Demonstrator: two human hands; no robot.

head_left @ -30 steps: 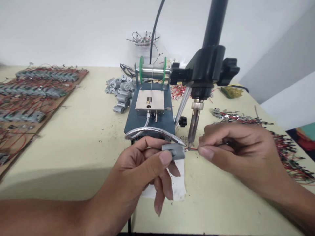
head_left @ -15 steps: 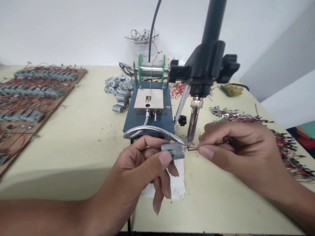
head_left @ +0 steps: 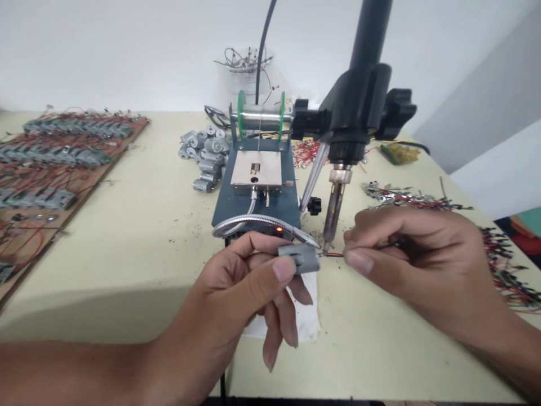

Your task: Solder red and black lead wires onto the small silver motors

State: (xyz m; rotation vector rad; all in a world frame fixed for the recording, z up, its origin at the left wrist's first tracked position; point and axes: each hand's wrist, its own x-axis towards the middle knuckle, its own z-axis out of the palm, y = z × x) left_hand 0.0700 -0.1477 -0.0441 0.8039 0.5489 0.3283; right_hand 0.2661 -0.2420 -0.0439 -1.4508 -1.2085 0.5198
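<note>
— Cream tabletop (head_left: pixel 127 254), white wall beyond: what is being gripped at the front?

— A small grey motor (head_left: pixel 298 258) is gripped by the left hand (head_left: pixel 240 282), pinched between thumb and fingers, with the lower fingers left hanging loose.

— And the right hand (head_left: pixel 406 254)?

— That hand is closed as well: a thin red-and-black wire (head_left: pixel 333 254) is pinched between thumb and forefinger.

— How is the motor laid relative to the hands?

— Its long axis is held roughly crosswise, left to right, with one end turned toward the right hand. The wire is kept on that same line, so the short span between that end and the right fingertips (head_left: pixel 353 259) is bridged by it.

— What is placed above that span?

— A soldering iron (head_left: pixel 333 208) is held upright by a black clamp (head_left: pixel 355 107), its tip brought down just beside the motor's end. Whether it touches cannot be told.

— And further out?

— A blue solder reel stand (head_left: pixel 253 211) is set behind, and a white tissue (head_left: pixel 304 316) lies under the left hand. Loose motors (head_left: pixel 205 160) are heaped beyond, wired motors are ranked on a wooden board (head_left: pixel 71 217) at left, and a heap of wires (head_left: pixel 502 276) is spread at right.
</note>
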